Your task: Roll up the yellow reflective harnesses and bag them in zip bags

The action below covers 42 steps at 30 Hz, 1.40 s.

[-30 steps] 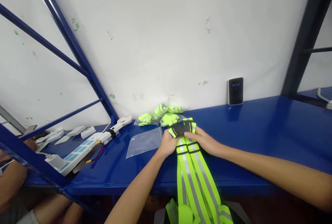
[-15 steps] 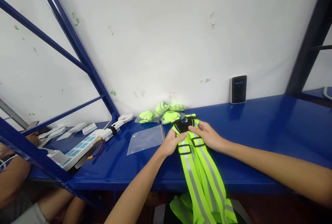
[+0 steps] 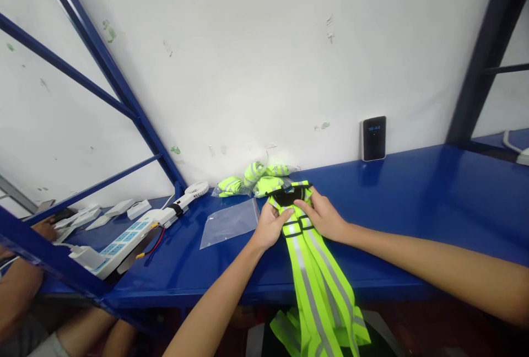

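Both hands (image 3: 270, 226) (image 3: 324, 215) on the neon reflective vest (image 3: 314, 269)

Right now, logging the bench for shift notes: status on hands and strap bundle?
Left hand and right hand both gripping reflective straps at black buckle end. Straps trail off shelf edge. Clear bag lies left, untouched.

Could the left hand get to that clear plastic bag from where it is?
Probably yes. The bag lies flat on the blue shelf just beside the left hand, with nothing between them. But that hand, like the right hand, is gripping the vest and would have to let go.
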Tool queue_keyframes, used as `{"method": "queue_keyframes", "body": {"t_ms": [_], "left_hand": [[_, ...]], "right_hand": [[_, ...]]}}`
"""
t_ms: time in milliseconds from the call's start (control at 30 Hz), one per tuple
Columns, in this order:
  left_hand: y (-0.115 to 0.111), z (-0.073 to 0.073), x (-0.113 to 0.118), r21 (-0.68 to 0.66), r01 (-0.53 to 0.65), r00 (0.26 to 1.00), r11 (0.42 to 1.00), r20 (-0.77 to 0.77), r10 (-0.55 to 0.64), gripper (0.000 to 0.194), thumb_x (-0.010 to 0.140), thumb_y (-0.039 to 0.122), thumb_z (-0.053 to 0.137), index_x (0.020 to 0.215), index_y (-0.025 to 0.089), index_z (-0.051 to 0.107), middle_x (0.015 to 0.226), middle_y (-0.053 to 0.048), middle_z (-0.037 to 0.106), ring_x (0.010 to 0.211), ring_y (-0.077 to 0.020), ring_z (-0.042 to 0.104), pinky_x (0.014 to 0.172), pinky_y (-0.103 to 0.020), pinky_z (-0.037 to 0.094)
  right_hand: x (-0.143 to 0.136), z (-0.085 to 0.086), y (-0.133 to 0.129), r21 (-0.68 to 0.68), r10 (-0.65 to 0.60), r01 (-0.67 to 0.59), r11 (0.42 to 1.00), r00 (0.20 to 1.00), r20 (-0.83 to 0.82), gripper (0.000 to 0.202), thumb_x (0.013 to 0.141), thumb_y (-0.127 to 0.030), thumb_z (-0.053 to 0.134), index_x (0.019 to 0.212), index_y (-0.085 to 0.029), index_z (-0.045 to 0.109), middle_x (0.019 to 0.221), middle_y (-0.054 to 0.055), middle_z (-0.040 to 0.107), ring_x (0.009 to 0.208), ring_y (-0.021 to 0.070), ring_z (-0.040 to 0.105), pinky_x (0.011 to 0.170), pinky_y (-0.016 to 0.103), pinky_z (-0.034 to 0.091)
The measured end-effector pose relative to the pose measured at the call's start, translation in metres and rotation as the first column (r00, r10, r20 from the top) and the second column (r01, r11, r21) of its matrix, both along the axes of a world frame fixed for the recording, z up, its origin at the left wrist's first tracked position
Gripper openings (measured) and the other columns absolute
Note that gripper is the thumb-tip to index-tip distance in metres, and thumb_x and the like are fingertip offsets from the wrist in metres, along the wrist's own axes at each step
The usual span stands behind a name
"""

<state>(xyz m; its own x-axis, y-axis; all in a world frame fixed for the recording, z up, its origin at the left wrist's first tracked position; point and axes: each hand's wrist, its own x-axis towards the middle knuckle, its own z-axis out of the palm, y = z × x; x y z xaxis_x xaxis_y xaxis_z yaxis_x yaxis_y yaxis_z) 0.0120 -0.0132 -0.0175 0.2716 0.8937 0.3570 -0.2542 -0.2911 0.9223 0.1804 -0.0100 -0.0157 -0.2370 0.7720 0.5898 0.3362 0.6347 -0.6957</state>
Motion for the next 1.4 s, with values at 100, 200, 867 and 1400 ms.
{"method": "queue_keyframes", "body": {"t_ms": [100,200,867,1400], "left_hand": [[0.0,-0.002,0.0,-0.065,-0.008,0.999,0.998,0.034,0.01,0.052,0.071,0.032,0.077,0.117,0.018,0.056,0.119,-0.009,0.065,0.115,-0.0267,0.057,0.102,-0.04,0.039],[0.001,-0.002,0.0,-0.186,0.048,0.989,0.981,0.15,-0.02,0.057,0.075,0.051,0.07,0.119,0.018,0.055,0.114,-0.01,0.066,0.11,-0.028,0.06,0.097,-0.04,0.044],[0.012,0.005,-0.015,-0.143,-0.131,0.984,0.981,0.102,0.146,0.055,0.06,0.023,0.084,0.11,0.016,0.062,0.115,-0.011,0.066,0.1,-0.0245,0.065,0.091,-0.035,0.048],[0.012,0.004,-0.015,-0.118,-0.084,0.983,0.989,0.154,0.102,0.035,0.056,0.008,0.071,0.089,0.019,0.069,0.121,-0.007,0.064,0.118,-0.0286,0.055,0.099,-0.04,0.041]], "right_hand": [[0.001,0.002,0.0,0.027,0.026,-0.026,0.999,1.0,0.017,0.034,0.094,-0.036,0.045,0.121,-0.017,0.049,0.084,0.005,0.068,0.073,0.0214,0.064,0.071,0.031,0.048],[0.0,0.008,-0.003,0.049,0.161,-0.159,0.986,0.986,-0.033,0.034,0.093,-0.034,0.046,0.124,-0.02,0.055,0.103,0.007,0.069,0.098,0.0251,0.063,0.087,0.036,0.047],[0.006,0.02,0.001,-0.453,0.161,-0.574,0.683,0.722,-0.672,0.082,0.069,-0.013,0.075,0.141,-0.03,0.039,0.111,0.003,0.069,0.096,0.0207,0.067,0.088,0.037,0.053],[0.006,0.011,0.007,-0.399,0.148,-0.464,0.791,0.777,-0.612,0.024,0.071,-0.028,0.074,0.094,-0.018,0.075,0.124,0.008,0.064,0.119,0.0289,0.055,0.105,0.044,0.039]]}}
